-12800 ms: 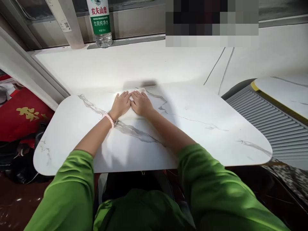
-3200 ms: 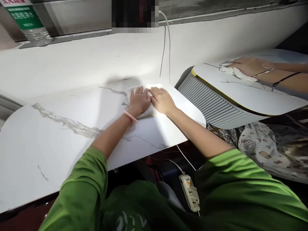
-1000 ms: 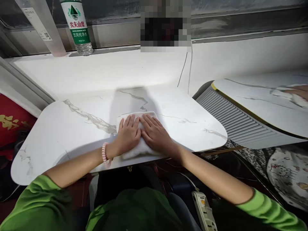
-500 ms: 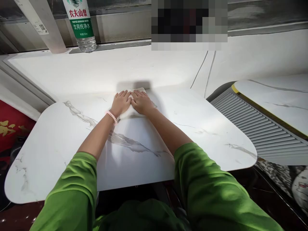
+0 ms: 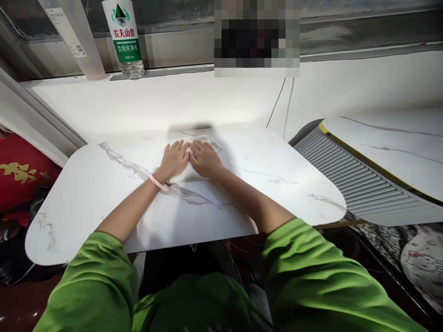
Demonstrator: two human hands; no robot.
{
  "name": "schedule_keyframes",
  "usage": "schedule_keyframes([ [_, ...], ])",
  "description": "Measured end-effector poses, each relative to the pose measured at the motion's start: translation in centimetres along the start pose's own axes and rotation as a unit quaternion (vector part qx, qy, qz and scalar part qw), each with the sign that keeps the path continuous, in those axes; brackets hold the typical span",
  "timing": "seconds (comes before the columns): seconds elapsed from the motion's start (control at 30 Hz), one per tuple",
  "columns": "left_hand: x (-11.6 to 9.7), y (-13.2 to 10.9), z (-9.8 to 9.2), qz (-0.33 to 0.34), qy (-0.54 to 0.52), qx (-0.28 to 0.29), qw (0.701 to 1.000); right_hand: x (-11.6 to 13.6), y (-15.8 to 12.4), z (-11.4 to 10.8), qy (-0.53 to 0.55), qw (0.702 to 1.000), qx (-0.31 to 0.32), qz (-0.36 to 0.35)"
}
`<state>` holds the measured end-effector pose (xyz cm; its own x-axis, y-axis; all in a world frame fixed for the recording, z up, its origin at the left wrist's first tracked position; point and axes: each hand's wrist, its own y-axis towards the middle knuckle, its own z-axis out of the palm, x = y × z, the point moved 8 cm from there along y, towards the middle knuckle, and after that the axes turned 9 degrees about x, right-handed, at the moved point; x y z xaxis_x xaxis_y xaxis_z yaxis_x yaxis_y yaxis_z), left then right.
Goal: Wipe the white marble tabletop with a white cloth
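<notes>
head view: white cloth [image 5: 189,173] lies square to the wall [image 5: 166,99], long axis unclear.

The white, grey-veined table [image 5: 200,216] spans the frame's middle; a cloth [image 5: 190,173], seemingly folded, lies flat on it near centre.

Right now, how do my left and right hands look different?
The left hand has a pink band at its wrist; the right hand has none. The left hand's fingers angle up toward the picture's right; the right hand's angle up toward the left. Both lie palm-down on the white cloth.
</notes>
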<state>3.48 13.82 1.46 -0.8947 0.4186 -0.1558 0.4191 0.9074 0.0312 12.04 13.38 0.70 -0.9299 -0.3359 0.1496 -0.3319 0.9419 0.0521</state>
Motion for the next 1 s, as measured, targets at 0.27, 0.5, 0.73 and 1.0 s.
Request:
schedule_keyframes([
  [0.27, -4.3, -11.8, 0.9, 0.025, 0.011, 0.003, 1.0, 5.3, -12.1, 0.3, -0.017, 0.999, -0.029, -0.042],
  [0.5, -5.3, -16.0, 0.7, 0.031, 0.001, 0.025, 0.999, 6.6, -15.3, -0.1, 0.01, 0.997, -0.018, -0.079],
  [0.73, -2.9, -14.2, 0.2, 0.004, -0.021, 0.056, 0.998, 7.2, -11.9, 0.1, 0.007, 0.995, -0.027, -0.097],
  [1.0, 6.0, -6.4, -1.5, -0.056, 0.019, -0.006, 0.998, 8.9, 0.6, 0.5, 0.024, 0.99, -0.061, -0.126],
])
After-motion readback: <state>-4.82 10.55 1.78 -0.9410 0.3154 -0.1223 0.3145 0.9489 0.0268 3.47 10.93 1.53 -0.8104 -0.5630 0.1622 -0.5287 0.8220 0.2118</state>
